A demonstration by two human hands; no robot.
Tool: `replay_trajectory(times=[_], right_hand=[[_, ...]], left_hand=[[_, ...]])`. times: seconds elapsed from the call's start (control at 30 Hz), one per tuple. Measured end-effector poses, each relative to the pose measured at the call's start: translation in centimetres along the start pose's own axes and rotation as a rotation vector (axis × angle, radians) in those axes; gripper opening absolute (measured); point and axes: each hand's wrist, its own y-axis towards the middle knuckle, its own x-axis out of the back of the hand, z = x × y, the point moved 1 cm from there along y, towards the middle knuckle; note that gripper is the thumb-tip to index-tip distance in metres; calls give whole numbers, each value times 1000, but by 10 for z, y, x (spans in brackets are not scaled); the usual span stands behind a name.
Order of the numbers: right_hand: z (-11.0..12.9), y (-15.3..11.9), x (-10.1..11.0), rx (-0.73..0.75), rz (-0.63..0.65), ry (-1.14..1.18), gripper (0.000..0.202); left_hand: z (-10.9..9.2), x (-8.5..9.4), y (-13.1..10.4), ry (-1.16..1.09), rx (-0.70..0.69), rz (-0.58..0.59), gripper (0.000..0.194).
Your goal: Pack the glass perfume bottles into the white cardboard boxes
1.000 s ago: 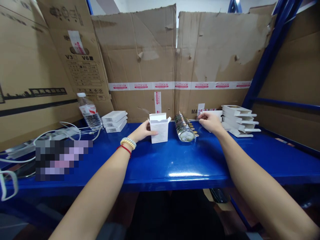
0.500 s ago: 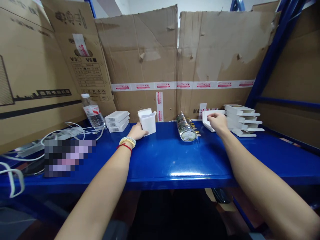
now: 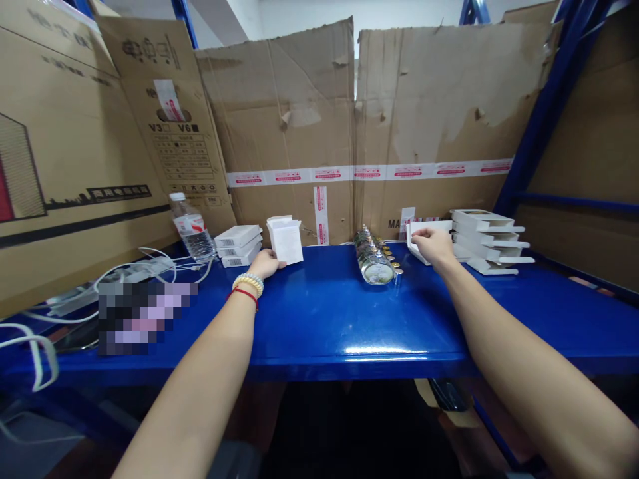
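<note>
My left hand (image 3: pixel 264 263), with a beaded bracelet and a red string at the wrist, is closed around the lower left of a white box (image 3: pixel 288 243). That box stands upright, with its top flaps up. At the right, my right hand (image 3: pixel 433 245) pinches the edge of another white box (image 3: pixel 413 234), its fingertips partly hiding it. A row of glass bottles (image 3: pixel 377 273) lies between my hands, with several gold and silver caps (image 3: pixel 396 265) along its right side.
A stack of closed white boxes (image 3: pixel 239 243) and a water bottle (image 3: pixel 194 233) are at the left. Beside them lie white cables (image 3: pixel 112 273). Open white boxes (image 3: pixel 486 243) are stacked at the right. Cardboard sheets (image 3: pixel 294 113) wall the back of the blue table (image 3: pixel 319 319).
My left hand has moved slightly left with the white box, toward the closed stack. My right hand stays at its box with little change. The view has shifted a little.
</note>
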Motion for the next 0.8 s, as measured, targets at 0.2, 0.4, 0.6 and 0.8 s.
replay_trajectory(times=[0.2,0.4,0.6,0.8], right_hand=[[0,0,-2,19,40,23,10],[7,-5,0,37,80,-21,8],[12,-10,1,36,107,-63,10],[14,-11,-1,66,124,-99,9]], left_hand=[[-9,18,-7,-220,230,11,18],[-3,30,-8,-328,372,-8,7],[-15,41,-9,-540,252,-149,14],[-9,74,6,-700,101,-478,26]])
